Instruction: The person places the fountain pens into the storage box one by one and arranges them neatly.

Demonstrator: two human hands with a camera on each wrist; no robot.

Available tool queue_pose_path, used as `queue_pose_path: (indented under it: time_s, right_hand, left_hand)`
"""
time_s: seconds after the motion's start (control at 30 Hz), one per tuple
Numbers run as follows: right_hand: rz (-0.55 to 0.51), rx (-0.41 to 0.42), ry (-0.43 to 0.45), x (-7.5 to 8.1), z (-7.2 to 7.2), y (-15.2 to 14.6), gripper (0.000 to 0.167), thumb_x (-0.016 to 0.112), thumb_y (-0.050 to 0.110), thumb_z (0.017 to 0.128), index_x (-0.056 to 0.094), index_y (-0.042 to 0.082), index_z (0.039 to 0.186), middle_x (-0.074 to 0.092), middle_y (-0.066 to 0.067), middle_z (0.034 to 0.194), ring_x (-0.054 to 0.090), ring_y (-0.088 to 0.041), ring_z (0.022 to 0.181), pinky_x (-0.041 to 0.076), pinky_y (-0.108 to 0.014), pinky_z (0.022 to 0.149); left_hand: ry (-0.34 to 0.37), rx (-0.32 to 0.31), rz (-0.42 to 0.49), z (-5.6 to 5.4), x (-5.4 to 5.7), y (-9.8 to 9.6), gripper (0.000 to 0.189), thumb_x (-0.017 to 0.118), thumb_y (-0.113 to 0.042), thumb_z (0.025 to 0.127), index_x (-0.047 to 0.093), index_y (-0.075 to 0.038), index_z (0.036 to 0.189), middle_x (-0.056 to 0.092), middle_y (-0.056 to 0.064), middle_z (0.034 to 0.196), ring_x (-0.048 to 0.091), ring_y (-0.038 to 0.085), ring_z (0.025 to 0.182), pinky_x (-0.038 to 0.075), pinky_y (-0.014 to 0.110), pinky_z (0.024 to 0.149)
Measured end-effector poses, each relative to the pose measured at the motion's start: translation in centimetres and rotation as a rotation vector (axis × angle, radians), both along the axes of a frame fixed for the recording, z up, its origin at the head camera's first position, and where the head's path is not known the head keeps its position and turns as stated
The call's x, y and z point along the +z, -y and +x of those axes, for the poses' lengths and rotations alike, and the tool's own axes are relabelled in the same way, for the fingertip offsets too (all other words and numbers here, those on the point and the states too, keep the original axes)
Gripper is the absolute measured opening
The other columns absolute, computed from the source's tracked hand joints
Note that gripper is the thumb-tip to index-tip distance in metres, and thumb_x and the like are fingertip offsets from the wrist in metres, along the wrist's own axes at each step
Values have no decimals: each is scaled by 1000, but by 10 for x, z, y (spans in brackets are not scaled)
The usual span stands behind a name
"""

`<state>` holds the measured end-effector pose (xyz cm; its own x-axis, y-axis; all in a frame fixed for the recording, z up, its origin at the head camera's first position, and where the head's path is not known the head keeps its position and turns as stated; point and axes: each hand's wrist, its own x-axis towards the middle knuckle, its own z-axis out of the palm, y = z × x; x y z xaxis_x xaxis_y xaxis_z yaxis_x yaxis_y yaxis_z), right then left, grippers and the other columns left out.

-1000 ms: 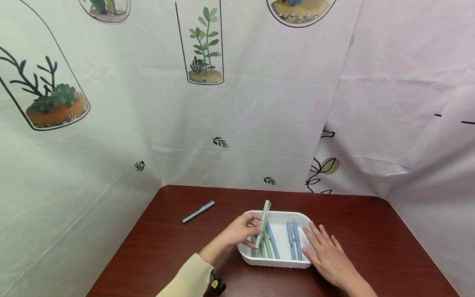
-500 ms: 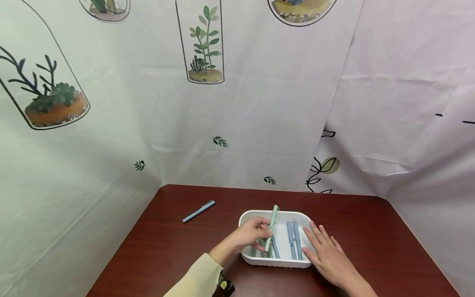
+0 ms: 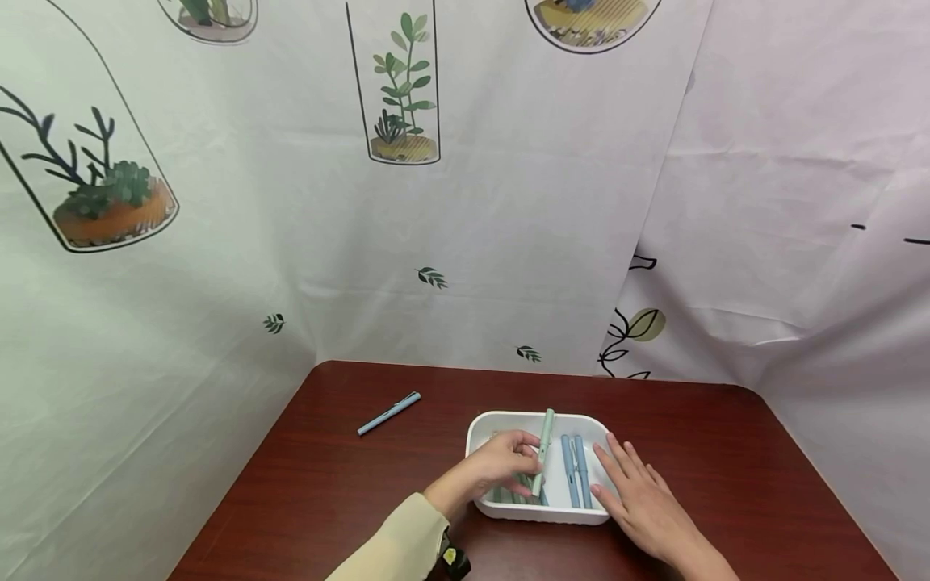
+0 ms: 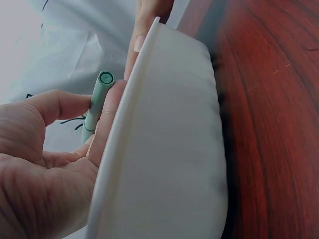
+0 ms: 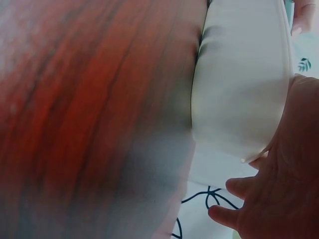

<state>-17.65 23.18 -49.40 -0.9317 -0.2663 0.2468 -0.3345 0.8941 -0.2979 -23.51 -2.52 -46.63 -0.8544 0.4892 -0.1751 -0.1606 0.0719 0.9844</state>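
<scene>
My left hand [image 3: 506,462] pinches a light green pen [image 3: 543,452] between thumb and fingers, over the white tray [image 3: 501,511]. The left wrist view shows the round end of that green pen [image 4: 99,102] between thumb and fingertips, beside the tray's wall [image 4: 169,124]. Two blue pens [image 3: 576,472] lie side by side in the right part of the tray. Below the left hand, more green pens and a blue one are partly hidden. My right hand [image 3: 643,500] rests at the tray's right end with its fingers straight and spread; the right wrist view shows this hand [image 5: 281,189] against the tray.
A single blue pen [image 3: 389,414] lies on the dark red wooden table [image 3: 305,484], left of the tray. Behind the table hangs a white cloth [image 3: 472,242] printed with plants. A dark watch [image 3: 455,558] is at the left sleeve [image 3: 400,541].
My left hand has moved right with the green pen, from the tray's left side toward its middle, and slightly lower. The right hand has stayed in place.
</scene>
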Motion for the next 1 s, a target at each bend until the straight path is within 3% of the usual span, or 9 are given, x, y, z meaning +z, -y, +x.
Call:
queue_pose_path:
  time_s: [0.3,0.6,1.0]
  right_hand:
    - [-9,3,7,0,0,1,61,53,49,103,45,16,154,32,-14,164,33,-46,146,35,-71,105]
    - [-16,5,5,-1,0,0,62,54,48,102,45,15,154,32,-14,163,34,-46,145,37,-68,105]
    - [-27,11,6,-2,-1,-1,63,54,48,103,44,15,155,31,-15,164,35,-47,145,38,-67,105]
  left_hand:
    - [39,22,-28,3,-5,-10,37,63,8,85,55,7,122,60,9,90,61,16,69,59,28,53]
    - [84,52,-43,2,-13,-22,38,63,8,86,56,8,123,60,11,90,64,18,76,62,37,63]
    - [171,49,-64,0,-16,-31,26,61,7,89,57,9,115,59,13,87,62,20,71,62,32,67]
